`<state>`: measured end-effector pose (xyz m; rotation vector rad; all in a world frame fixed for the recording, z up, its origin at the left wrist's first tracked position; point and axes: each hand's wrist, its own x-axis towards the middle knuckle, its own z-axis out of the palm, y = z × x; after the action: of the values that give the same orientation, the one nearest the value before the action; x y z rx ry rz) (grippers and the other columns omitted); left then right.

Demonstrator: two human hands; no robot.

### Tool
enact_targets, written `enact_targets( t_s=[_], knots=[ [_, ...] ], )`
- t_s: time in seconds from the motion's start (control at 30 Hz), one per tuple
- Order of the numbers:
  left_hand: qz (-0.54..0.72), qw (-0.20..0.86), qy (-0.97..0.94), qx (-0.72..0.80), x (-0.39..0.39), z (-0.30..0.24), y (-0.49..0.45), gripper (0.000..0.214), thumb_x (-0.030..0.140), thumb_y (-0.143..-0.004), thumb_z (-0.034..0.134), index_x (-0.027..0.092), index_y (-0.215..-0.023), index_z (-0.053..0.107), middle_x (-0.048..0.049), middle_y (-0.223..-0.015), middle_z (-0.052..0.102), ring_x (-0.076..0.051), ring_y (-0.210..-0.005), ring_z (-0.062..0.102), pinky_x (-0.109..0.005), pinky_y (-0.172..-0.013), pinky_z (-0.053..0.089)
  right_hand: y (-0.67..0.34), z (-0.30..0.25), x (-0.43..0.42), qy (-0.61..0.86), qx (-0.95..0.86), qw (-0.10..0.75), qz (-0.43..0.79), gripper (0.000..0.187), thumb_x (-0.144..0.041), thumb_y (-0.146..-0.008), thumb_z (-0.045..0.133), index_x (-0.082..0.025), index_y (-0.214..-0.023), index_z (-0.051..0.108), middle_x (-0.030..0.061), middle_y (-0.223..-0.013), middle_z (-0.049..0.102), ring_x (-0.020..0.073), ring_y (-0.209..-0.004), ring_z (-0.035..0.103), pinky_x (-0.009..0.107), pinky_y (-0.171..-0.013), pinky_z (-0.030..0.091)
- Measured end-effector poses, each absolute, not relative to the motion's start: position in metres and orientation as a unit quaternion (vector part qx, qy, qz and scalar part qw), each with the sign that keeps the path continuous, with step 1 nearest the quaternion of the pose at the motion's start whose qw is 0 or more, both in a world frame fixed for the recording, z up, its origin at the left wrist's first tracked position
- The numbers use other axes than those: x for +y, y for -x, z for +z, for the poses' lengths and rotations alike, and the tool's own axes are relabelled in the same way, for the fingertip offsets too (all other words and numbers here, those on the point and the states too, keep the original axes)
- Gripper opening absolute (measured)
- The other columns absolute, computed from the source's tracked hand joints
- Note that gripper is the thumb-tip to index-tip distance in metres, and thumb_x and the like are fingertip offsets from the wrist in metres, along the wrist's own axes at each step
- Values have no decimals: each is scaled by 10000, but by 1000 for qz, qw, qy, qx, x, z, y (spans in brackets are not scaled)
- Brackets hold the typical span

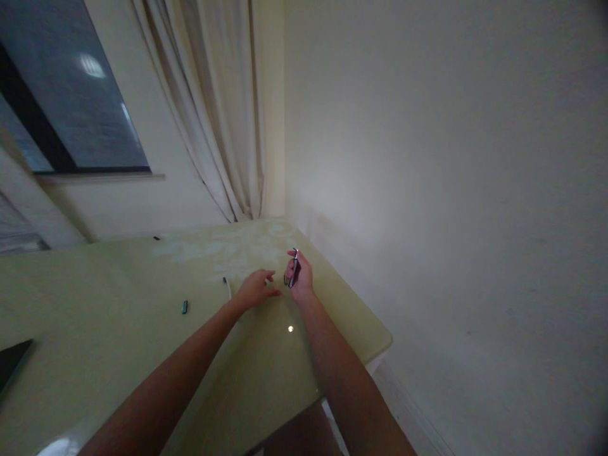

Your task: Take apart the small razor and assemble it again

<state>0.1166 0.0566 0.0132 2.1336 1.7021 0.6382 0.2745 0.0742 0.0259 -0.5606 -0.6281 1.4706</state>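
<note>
My right hand is closed around a small dark tool with a metal tip, held upright a little above the pale green table. My left hand hovers just to its left, fingers loosely curled and pointing toward the tool, with nothing in it that I can make out. A thin white stick with a dark tip lies on the table just left of my left hand. The picture is dim and the tool's shape is hard to read.
A small green object lies on the table further left. A dark flat slab sits at the left edge. A tiny dark item rests near the far edge. A curtain, window and bare wall surround the table's corner.
</note>
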Motion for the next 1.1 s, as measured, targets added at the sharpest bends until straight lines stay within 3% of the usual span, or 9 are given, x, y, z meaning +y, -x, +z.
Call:
enact_targets(
  t_s=[0.13,0.3,0.4,0.5,0.63,0.73,0.83,1.1],
  knots=[
    [261,124,-731,619,21,10,-31,577,472,-748,745,218,-1265,726,-107,-1156,736,-265,-951,688,-367,-873,528,-265,30,68,249,-306,628,671,325,-470,-844,693,-150,-897,709,-71,-557,481,43,-385,340,179,-366,236],
    [239,49,-622,744,-25,-6,70,823,647,-694,712,165,-1359,672,-165,-1289,673,-347,-1103,673,-443,-972,525,-239,28,55,240,-374,572,690,358,-479,-822,722,-133,-908,746,-53,-574,505,46,-405,358,188,-377,238],
    [229,46,-637,734,-35,-13,88,727,649,-748,661,182,-1303,715,-156,-1297,675,-344,-1180,645,-445,-1064,478,-225,24,45,251,-414,546,684,379,-505,-798,738,-135,-879,751,-49,-577,516,47,-415,367,187,-382,243],
    [241,49,-653,716,-33,-15,84,538,595,-815,616,219,-1164,779,-133,-1263,686,-314,-1141,652,-433,-1059,476,-219,19,37,262,-450,522,676,403,-535,-786,743,-140,-863,755,-53,-571,512,46,-419,360,187,-387,246],
    [316,51,-635,703,-36,-10,63,437,560,-833,635,217,-1060,783,-112,-1158,683,-254,-913,672,-396,-895,544,-215,16,27,270,-486,510,657,406,-540,-731,805,-153,-838,745,-75,-560,482,41,-415,337,190,-388,216],
    [423,31,-647,633,-43,2,33,454,593,-836,672,209,-1061,763,-104,-1123,656,-219,-817,634,-390,-826,559,-212,16,20,268,-516,478,659,423,-524,-674,868,-147,-822,745,-101,-536,420,33,-410,312,193,-396,188],
    [505,20,-682,528,-49,16,-3,443,588,-837,721,235,-1105,746,-86,-1106,640,-209,-852,615,-374,-812,565,-210,16,12,254,-539,424,682,472,-563,-681,868,-137,-854,758,-76,-583,494,31,-422,330,199,-410,189],
    [546,44,-705,449,-58,23,-40,381,518,-879,731,249,-1149,737,-61,-1087,622,-166,-802,601,-322,-748,565,-209,16,2,198,-530,363,741,418,-469,-660,921,-133,-832,743,-86,-550,467,32,-438,292,211,-432,160]
  ],
)
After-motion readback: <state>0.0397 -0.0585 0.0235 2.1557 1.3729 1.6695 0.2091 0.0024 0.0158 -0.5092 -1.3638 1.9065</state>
